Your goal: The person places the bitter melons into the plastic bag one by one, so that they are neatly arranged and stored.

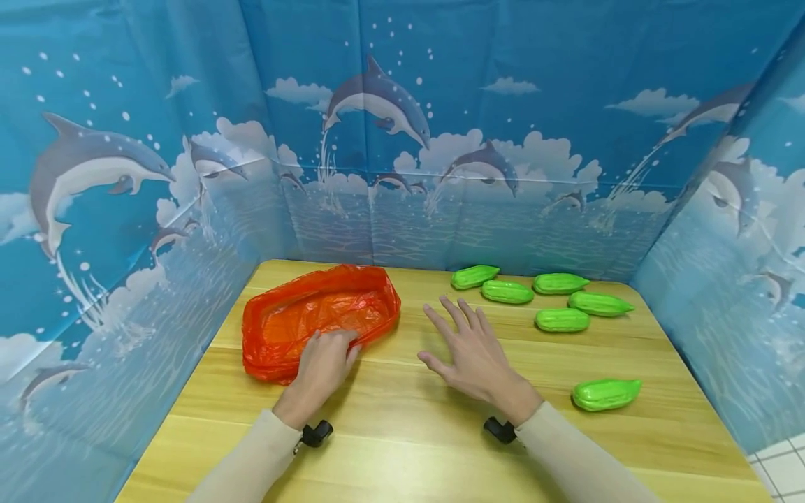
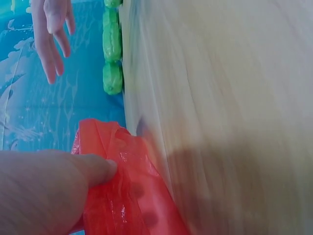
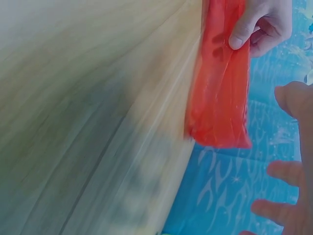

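Observation:
A red plastic bag (image 1: 272,365), its mouth spread wide into a long open shape, lies on the left part of the table. My left hand (image 1: 323,365) pinches the near side of its rim, thumb outside and fingers inside; the left wrist view shows the thumb (image 2: 100,169) pressed on the red film. Right of the bag, my right hand (image 1: 474,356) hovers over the table with spread fingers and holds nothing. Beyond it lie several shiny green ridged, pointed vegetable-like pieces (image 1: 562,320). Another green piece (image 1: 606,395) sits apart, nearer the right edge.
The wooden table (image 1: 402,447) is enclosed at the back and both sides by blue curtains (image 1: 440,230) printed with dolphins. White floor tiles (image 1: 782,468) show past the right edge. A black wrist mount (image 1: 314,434) is strapped at each wrist.

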Available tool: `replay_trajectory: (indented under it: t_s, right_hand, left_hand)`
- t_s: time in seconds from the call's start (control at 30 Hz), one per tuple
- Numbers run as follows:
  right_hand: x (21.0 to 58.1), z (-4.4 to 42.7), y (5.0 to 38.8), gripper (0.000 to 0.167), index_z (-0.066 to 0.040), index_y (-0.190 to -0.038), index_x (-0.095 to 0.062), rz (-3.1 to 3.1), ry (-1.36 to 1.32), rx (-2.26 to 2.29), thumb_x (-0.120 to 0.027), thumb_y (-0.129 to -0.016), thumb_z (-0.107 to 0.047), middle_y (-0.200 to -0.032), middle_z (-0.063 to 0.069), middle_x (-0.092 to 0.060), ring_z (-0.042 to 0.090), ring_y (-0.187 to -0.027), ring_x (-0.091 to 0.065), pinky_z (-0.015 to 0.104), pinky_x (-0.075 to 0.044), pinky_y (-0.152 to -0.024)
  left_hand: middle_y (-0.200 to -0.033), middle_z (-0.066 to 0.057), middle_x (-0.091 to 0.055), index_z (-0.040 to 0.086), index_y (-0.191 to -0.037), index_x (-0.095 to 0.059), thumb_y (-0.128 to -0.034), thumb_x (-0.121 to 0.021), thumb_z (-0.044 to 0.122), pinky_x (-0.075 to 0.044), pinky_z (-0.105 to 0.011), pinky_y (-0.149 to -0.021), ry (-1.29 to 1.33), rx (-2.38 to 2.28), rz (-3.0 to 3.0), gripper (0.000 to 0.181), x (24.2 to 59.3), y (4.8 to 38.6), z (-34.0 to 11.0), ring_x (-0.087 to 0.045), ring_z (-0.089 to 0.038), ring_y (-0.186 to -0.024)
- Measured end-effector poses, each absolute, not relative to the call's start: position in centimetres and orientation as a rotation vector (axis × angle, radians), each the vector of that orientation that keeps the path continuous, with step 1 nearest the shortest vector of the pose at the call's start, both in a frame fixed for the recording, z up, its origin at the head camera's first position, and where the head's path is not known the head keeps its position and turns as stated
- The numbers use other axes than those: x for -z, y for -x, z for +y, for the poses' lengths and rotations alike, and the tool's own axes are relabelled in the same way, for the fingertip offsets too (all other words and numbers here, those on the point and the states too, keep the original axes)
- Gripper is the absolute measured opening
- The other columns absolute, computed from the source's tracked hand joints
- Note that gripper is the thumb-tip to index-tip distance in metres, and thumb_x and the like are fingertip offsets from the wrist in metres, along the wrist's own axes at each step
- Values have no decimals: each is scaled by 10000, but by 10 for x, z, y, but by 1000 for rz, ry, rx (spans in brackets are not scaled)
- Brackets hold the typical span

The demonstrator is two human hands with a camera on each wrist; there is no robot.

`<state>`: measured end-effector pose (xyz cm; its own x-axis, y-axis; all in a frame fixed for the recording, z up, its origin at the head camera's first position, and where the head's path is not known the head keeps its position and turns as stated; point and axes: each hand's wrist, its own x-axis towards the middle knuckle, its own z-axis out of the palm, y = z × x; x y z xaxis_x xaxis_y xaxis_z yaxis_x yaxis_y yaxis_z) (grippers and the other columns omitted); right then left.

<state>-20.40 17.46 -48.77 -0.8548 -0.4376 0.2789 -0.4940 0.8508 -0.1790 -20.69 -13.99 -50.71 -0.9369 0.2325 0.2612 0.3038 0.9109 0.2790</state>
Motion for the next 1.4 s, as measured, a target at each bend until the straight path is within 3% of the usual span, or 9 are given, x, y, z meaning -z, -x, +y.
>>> replay_trajectory:
  t_s: [0.2, 0.4, 0.6, 0.87, 1.1, 1.23, 1.4]
  right_hand:
    - [487, 170, 206, 855, -276, -1834, -411, -2808, -733, -374, -654, -1123, -683, -1920, 181, -329, 565, -1746, -346, 822, -314, -1384]
    - [485, 168, 209, 833, -273, -1825, -429, -2798, -738, -372, -643, -1130, -679, -1922, 181, -324, 564, -1734, -370, 804, -359, -1371]
    - [484, 167, 210, 805, -252, -1804, -471, -2780, -744, -382, -643, -1135, -666, -1905, 208, -348, 572, -1686, -442, 765, -423, -1351]
    - [482, 171, 213, 740, -241, -1758, -543, -2788, -748, -419, -648, -1145, -642, -1897, 220, -353, 571, -1615, -532, 754, -495, -1295]
    - [478, 177, 216, 676, -224, -1701, -621, -2867, -716, -437, -656, -1152, -617, -1882, 224, -382, 575, -1533, -607, 740, -630, -1115]
    - [474, 180, 217, 610, -195, -1637, -684, -2933, -695, -456, -700, -1147, -558, -1844, 228, -436, 565, -1490, -641, 731, -668, -1038]
    - [467, 185, 216, 529, -155, -1566, -734, -3040, -679, -465, -759, -1131, -455, -1716, 245, -565, 497, -1431, -692, 700, -662, -1088]
  left_hand:
    - [-1203, -129, -904, 89, -1259, -891, -1092, -833, 171, -588, -733, -1202, 447, 520, -2831, 195, 509, 202, -134, -870, -375, -1156]
    - [-1115, -89, -909, 92, -1189, -898, -1068, -859, 155, -700, -577, -1010, 552, 546, -2779, 142, 510, 196, -126, -877, -322, -1039]
    - [-1053, -28, -905, 133, -1122, -894, -1057, -877, 183, -717, -491, -884, 659, 517, -2754, 84, 512, 190, -118, -862, -265, -936]
    - [-1128, -46, -914, 115, -1161, -899, -1065, -864, 164, -703, -522, -978, 768, 528, -2766, 114, 509, 181, -107, -876, -248, -1033]
    - [-1125, -14, -909, 140, -1185, -899, -1085, -848, 196, -725, -413, -914, 937, 535, -2774, 126, 510, 176, -99, -865, -184, -989]
    - [-1115, 26, -909, 164, -1203, -902, -1105, -829, 228, -713, -423, -971, 1019, 503, -2786, 139, 508, 172, -93, -861, -157, -993]
    - [-1187, 45, -906, 183, -1237, -901, -1117, -812, 241, -697, -427, -1059, 1130, 493, -2810, 160, 502, 164, -86, -861, -140, -1080]
